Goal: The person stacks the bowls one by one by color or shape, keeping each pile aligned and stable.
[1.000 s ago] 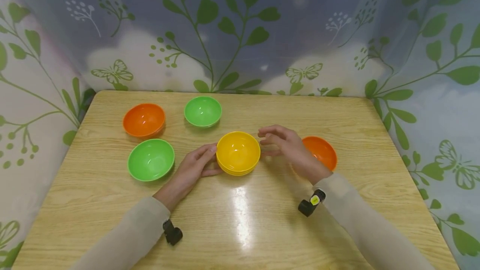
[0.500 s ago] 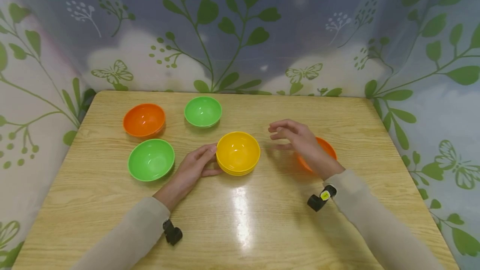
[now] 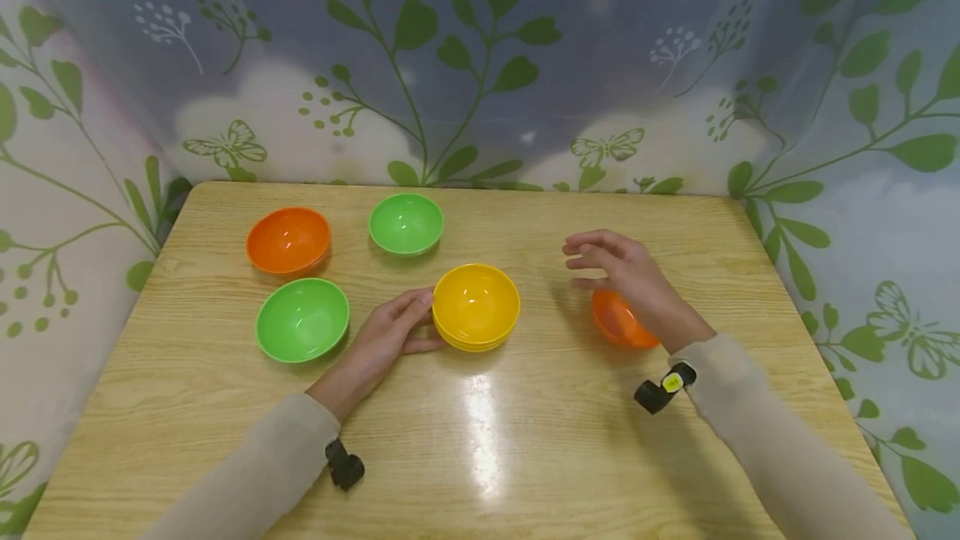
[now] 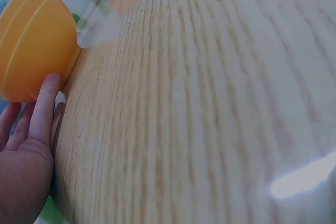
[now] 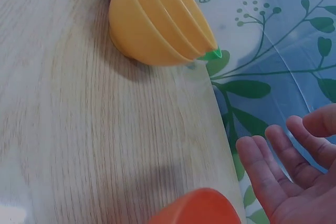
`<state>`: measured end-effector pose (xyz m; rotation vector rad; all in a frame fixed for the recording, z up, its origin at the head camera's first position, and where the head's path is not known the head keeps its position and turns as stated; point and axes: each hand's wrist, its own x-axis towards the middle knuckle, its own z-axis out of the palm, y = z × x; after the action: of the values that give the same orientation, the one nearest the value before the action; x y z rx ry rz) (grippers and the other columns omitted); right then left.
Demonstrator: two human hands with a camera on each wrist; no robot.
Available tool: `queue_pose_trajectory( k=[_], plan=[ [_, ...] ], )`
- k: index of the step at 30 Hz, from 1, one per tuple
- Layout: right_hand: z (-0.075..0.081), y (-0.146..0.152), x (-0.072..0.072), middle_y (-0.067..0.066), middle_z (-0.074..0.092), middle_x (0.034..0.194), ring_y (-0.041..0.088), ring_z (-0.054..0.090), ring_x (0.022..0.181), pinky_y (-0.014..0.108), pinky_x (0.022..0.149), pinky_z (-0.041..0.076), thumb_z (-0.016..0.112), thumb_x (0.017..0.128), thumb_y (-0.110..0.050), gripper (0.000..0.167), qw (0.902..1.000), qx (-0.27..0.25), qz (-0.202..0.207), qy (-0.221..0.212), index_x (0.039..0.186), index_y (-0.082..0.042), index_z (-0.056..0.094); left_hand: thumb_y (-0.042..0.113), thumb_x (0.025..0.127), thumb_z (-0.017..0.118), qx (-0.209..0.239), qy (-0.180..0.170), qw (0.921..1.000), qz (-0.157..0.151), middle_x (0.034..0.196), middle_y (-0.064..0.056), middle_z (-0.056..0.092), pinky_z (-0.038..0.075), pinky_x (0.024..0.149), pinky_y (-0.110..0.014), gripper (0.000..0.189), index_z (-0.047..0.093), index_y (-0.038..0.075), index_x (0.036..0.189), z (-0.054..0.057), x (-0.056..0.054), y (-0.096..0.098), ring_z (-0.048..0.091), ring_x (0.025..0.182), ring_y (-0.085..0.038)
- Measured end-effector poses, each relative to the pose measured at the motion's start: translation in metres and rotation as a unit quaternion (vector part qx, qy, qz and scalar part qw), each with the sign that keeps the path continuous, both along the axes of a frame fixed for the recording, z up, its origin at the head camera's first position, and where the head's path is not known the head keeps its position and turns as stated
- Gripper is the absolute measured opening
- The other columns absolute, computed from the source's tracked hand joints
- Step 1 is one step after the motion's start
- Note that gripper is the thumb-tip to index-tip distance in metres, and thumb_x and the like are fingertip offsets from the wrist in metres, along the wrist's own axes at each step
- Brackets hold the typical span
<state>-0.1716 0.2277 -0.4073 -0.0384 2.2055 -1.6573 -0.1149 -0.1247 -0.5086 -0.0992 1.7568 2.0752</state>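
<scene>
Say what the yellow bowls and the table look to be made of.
Yellow bowls: probably plastic, smooth and glossy; the color is even and small highlights shine inside the top one, though glazed ceramic can't be ruled out.
Table: wood or wood-look laminate, shiny finish; grain lines cover it, and light reflects in a bright streak.

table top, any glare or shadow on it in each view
Head: a bright glare streak on the table, on the near side of the yellow bowls; left wrist: white glare, lower right; right wrist: soft shadow beneath the yellow bowls.
</scene>
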Motion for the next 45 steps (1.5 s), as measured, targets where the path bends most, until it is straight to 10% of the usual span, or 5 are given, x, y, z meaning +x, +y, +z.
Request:
queue_pose_trajectory(
  k=[8, 17, 45],
  plan=[
    [0.006, 0.013, 0.0, 0.014, 0.056, 0.155, 0.034, 0.058, 0.141, 0.031, 0.106, 0.064, 0.05, 0.118, -0.031, 0.042, 0.9997, -0.003, -0.022, 0.004, 0.15, -0.006, 0.056, 0.038, 0.116, 0.055, -0.001, 0.0, 1.0, 0.001, 0.159, -0.02, 0.057, 0.068, 0.101, -0.042, 0.054, 0.053, 0.004, 0.158, 0.0, 0.0, 0.0, 0.065, 0.139, -0.036],
    [0.007, 0.026, -0.003, 0.011, 0.057, 0.153, 0.016, 0.065, 0.127, 0.037, 0.111, 0.063, 0.05, 0.118, -0.032, 0.036, 0.9996, -0.004, -0.026, 0.009, 0.146, -0.011, 0.059, 0.038, 0.116, 0.055, -0.001, 0.002, 1.0, -0.001, 0.159, -0.02, 0.057, 0.067, 0.101, -0.042, 0.054, 0.053, 0.004, 0.158, -0.001, -0.001, 0.0, 0.066, 0.137, -0.034],
    [-0.001, 0.061, -0.01, 0.002, 0.06, 0.145, 0.023, 0.062, 0.135, 0.021, 0.102, 0.063, 0.049, 0.117, -0.04, 0.039, 0.9977, 0.026, -0.06, 0.016, 0.146, -0.015, 0.058, 0.035, 0.117, 0.054, -0.002, -0.003, 1.0, 0.002, 0.159, -0.02, 0.056, 0.068, 0.101, -0.043, 0.052, 0.053, 0.003, 0.158, 0.002, 0.0, 0.0, 0.067, 0.135, -0.033]
  ],
)
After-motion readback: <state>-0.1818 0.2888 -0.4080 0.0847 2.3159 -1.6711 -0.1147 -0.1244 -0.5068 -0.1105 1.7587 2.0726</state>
